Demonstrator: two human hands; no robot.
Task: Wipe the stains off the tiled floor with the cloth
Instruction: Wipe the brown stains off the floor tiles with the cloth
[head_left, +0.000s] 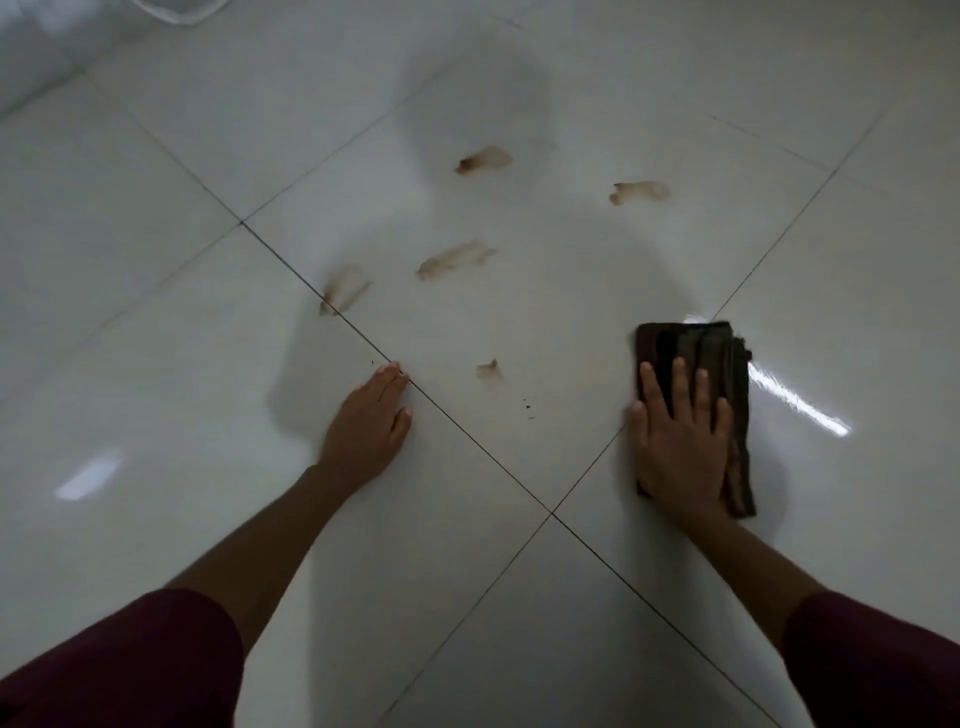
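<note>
Right hand flat on folded cloth

**What We Count on the Floor**

We count five brown stains on the tiled floor: one farthest up, one to its right, one near the middle, one lying across a grout line at the left, and one small one nearest the hands. We also see a few tiny dark specks, too small to number surely. There is one folded dark cloth. We count two hands, the left hand and the right hand, and two dark red sleeves, one at the left and one at the right. Two grout lines cross just in front of us.
</note>
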